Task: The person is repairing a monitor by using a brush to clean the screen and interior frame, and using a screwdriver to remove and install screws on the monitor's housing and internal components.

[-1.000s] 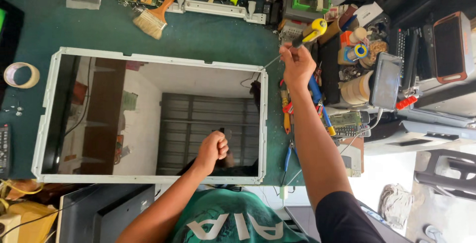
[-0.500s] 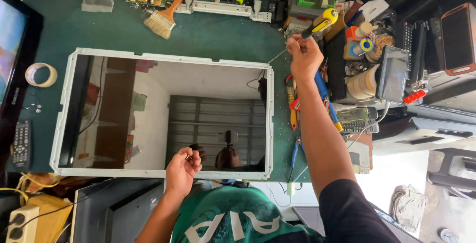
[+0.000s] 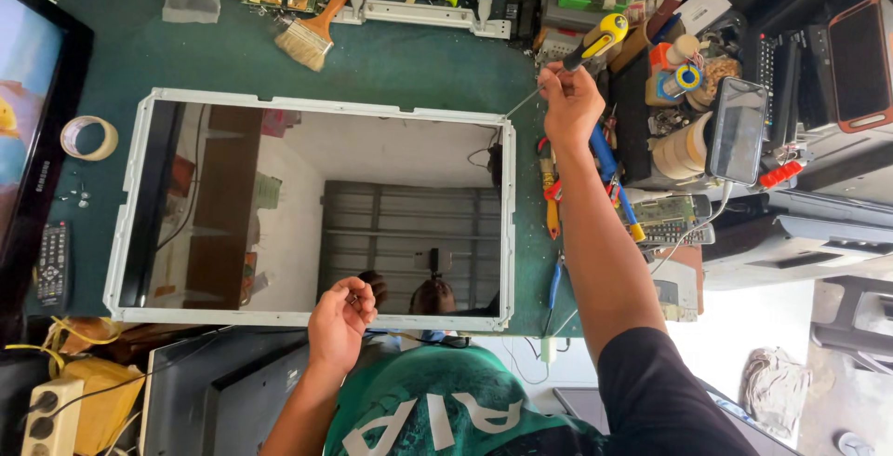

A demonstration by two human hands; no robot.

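Right now the right hand (image 3: 569,102) holds a yellow screwdriver (image 3: 567,63), fingers wrapped tight, its tip at the far right corner of the shiny panel (image 3: 316,214) lying flat on the green table (image 3: 419,65). The left hand (image 3: 339,321) is curled at the near edge, maybe pinching something tiny; I cannot tell. This looks like the screw step, so next comes careful aiming and turning.

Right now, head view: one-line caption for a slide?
Right hand holds a yellow-handled screwdriver at the corner of a white-framed reflective panel; left hand closed at its near edge.
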